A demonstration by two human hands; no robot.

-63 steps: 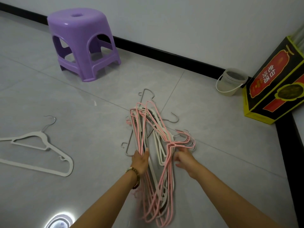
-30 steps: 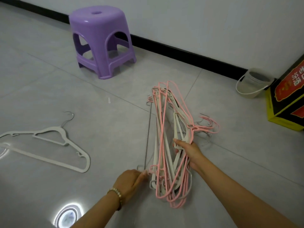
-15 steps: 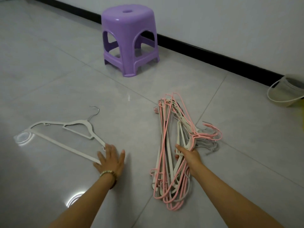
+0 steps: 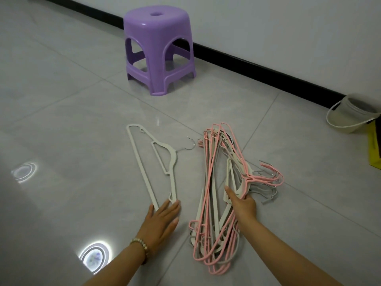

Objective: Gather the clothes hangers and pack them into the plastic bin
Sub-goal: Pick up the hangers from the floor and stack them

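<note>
- The left hand (image 4: 162, 218) lies flat on the floor (image 4: 72, 120) with its fingers straight and close together. Its fingertips touch the near end of a single white hanger (image 4: 171, 154), and it has hold of nothing.
- That white hanger lies flat on the tiles. Its long bar runs away from the person and its metal hook points right, toward the pile.
- A beaded bracelet (image 4: 142, 245) sits on the left wrist.
- The right hand (image 4: 243, 205) grips a bundle of hangers (image 4: 211, 203), pink and white mixed. The fingers are curled round them near the necks and the thumb is stretched out along the top.
- The bundle rests on the floor just right of the lone hanger, with a strip of bare tile between them. Its hooks fan out to the right of the hand.
- Farther back, near the black skirting, stands a purple stool (image 4: 158, 44), well apart from the hangers.
- A pale bucket (image 4: 350, 114) with a thin handle sits by the wall at the right. A yellow box (image 4: 374, 149) beside it is cut off by the edge.
</note>
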